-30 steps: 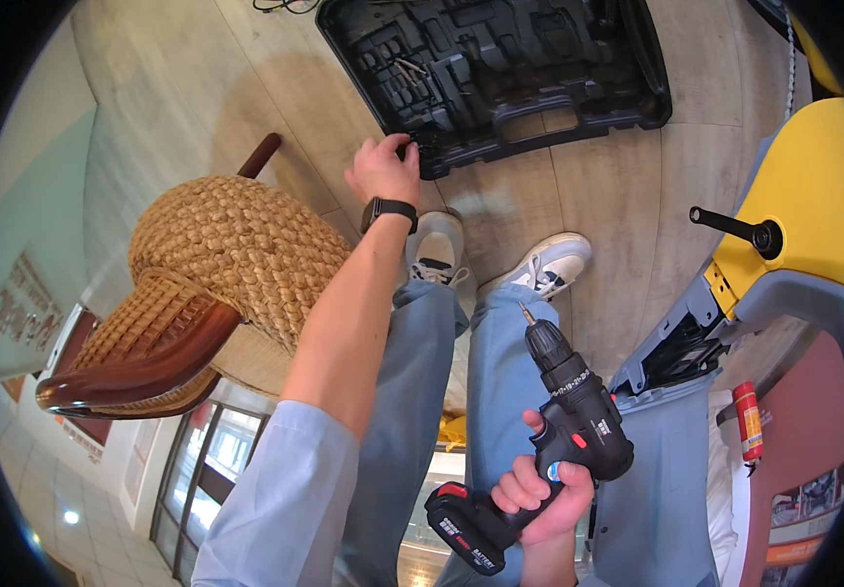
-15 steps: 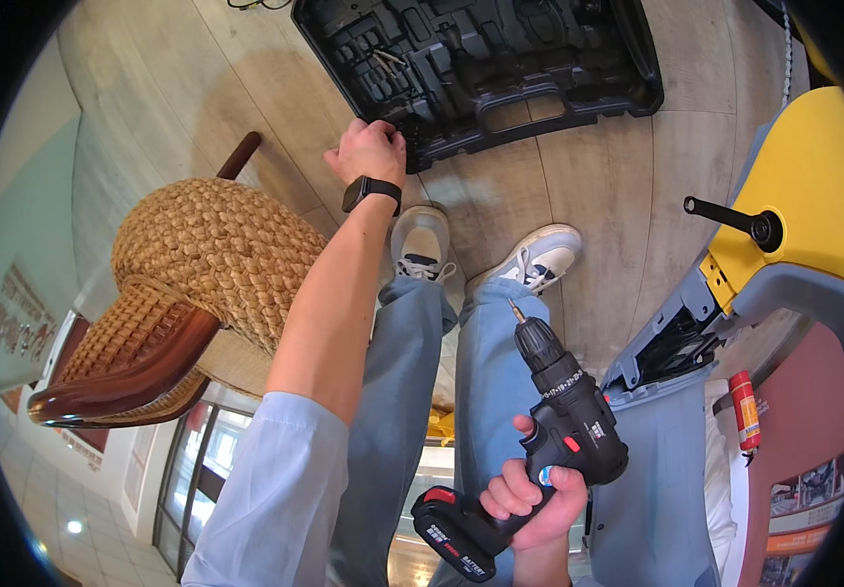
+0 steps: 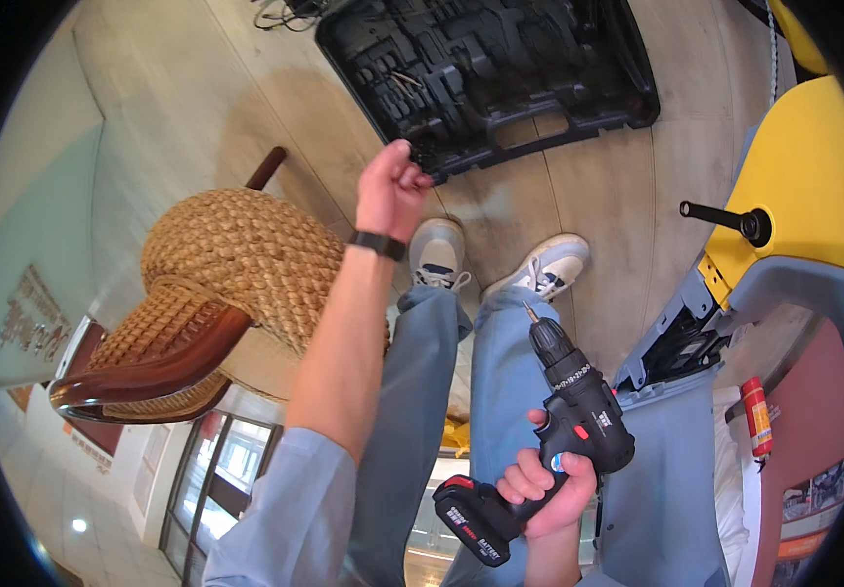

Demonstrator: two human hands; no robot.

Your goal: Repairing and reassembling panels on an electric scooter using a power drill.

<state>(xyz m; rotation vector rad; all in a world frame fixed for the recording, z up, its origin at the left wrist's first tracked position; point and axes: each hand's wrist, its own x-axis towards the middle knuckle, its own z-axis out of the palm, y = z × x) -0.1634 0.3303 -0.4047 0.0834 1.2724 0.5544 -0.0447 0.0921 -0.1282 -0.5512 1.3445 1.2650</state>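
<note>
My right hand (image 3: 551,489) grips a black cordless drill (image 3: 583,421) by its handle. The drill has a slim bit in its chuck and a battery pack at its base, and it points up and away over my right leg. My left hand (image 3: 394,194), with a dark watch on its wrist, hovers at the near left corner of an open black tool case (image 3: 529,132) on the floor. Its fingers are curled inward; whatever they hold, if anything, is hidden. Several small metal pieces (image 3: 405,78) lie in the case's moulded slots.
A woven wicker chair (image 3: 241,254) with dark wooden arms stands at the left. To the right is a yellow and grey machine (image 3: 803,176) with a black crank arm (image 3: 720,217). Near it is a small red extinguisher-like cylinder (image 3: 756,416). A black cable (image 3: 280,18) lies beyond the case.
My left hand has drawn back slightly from the case corner and turned, its fingers now curled. The drill stays in my right hand. The whole view has shifted a little.
</note>
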